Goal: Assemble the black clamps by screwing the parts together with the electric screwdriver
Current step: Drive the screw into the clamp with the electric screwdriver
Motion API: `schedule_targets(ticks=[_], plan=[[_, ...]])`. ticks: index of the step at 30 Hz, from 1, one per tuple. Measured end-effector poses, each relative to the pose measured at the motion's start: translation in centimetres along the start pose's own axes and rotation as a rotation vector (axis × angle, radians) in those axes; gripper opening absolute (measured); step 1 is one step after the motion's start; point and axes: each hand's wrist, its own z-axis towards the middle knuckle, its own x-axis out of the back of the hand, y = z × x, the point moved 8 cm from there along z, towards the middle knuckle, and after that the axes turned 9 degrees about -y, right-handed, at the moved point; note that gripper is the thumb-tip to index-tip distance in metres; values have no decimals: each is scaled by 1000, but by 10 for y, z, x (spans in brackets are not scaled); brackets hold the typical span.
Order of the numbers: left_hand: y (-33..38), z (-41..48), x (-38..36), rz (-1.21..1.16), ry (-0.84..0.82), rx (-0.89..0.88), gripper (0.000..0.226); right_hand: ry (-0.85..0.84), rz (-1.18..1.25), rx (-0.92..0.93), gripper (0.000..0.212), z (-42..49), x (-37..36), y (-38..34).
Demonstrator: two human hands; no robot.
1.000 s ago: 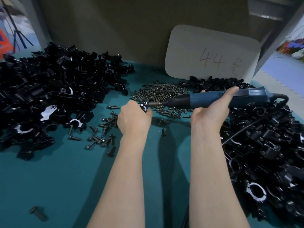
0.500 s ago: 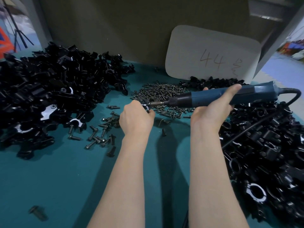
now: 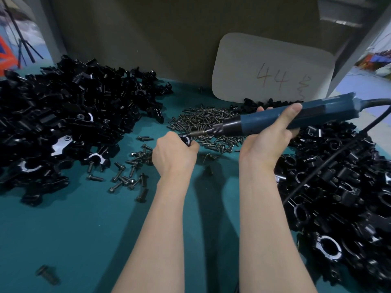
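Rearward, the electric screwdriver point(image 3: 317, 115) had lifted over the last second, so it slanted down from upper right toward its bit instead of lying nearly level. My left grip point(image 3: 173, 153) had hardly shifted.

I judged the step in hand to be driving a screw into one black clamp point(image 3: 186, 139). That clamp sat in the left grip, whose fingers were curled tight around it, leaving only its top showing. It was held above the table point(image 3: 63, 229), just in front of the heap of loose screws point(image 3: 211, 119). The bit met the clamp at the top of the fist; I could not make out the screw head itself.

My right grip point(image 3: 266, 140) was wrapped around the blue barrel from below, with one digit stretched along it. The cable point(image 3: 338, 153) trailed off over the pile of clamps point(image 3: 338, 187) on the right.

Both forearms reached forward from the lower edge, roughly parallel, the left wrist knuckles-up and the right wrist bent back under the tool.

Next, I reckoned, the bit had to stay in line with the screw while the left grip braced the clamp against the twist. After that the tool had to back off and the clamp had to be set aside.
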Motion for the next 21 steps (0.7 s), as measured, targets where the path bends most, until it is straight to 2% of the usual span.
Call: schedule_targets(ticks=[16, 21], plan=[[4, -1, -1, 53, -9, -15, 26, -5, -11, 21, 52, 0, -1, 2], [5, -2, 0, 72, -6, -22, 25, -10, -25, 18, 42, 1, -3, 4]])
